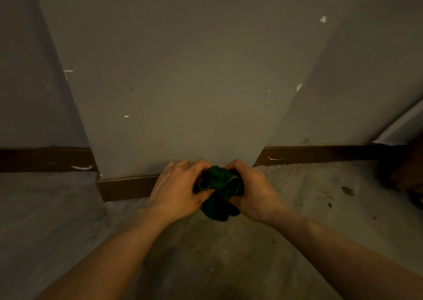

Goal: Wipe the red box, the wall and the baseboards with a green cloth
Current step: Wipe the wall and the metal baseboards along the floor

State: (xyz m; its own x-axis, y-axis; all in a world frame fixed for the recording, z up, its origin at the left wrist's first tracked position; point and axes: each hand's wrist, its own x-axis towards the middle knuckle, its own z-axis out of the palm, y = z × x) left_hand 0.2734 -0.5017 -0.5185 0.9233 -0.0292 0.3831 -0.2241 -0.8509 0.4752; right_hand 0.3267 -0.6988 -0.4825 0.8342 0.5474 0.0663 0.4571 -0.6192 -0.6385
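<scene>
Two bare arms reach out over the dusty grey concrete floor (286, 185). Left hand (180, 192) & right hand (254, 192) both squeeze a bunched dark green cloth (219, 185), fingers curled tight round it. Cloth sits between the hands, just in front of the brown wooden baseboard (128, 186) at the bottom of the grey painted wall (183, 82). Wall has small white chips. More baseboard runs left & right, further back.

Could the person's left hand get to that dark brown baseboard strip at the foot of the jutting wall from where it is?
Probably yes. The left hand is right in front of the dark brown baseboard strip, nothing between them, though it shares a grip on the bunched green cloth with the right hand.
</scene>
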